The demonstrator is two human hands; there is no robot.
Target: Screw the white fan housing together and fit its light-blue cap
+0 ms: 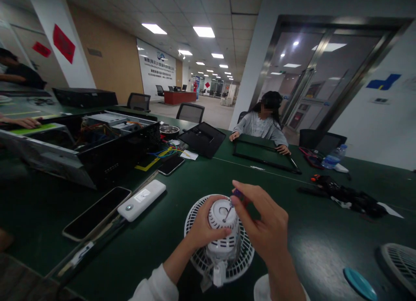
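A white electric fan (pixel 223 249) lies grille-down on the green table, its slotted motor housing facing up toward me. My left hand (pixel 205 225) is wrapped around the side of that housing, thumb toward me. Between the thumb and fingertips of my right hand (pixel 263 214) is a screwdriver (pixel 229 211) with a dark purple handle. Its thin shaft slants down to the left, and the tip is at a small hole in the top of the housing. Whether a screw sits in the hole is too small to tell.
Left of the fan are a white power bank (pixel 143 200), a phone (pixel 97 212) and another phone (pixel 171 165). An opened computer case (pixel 117 156) stands beyond. Across the table a person (pixel 260 123) holds a black frame (pixel 266 161). A teal disc (pixel 359 283) and a fan grille (pixel 401 266) lie at right.
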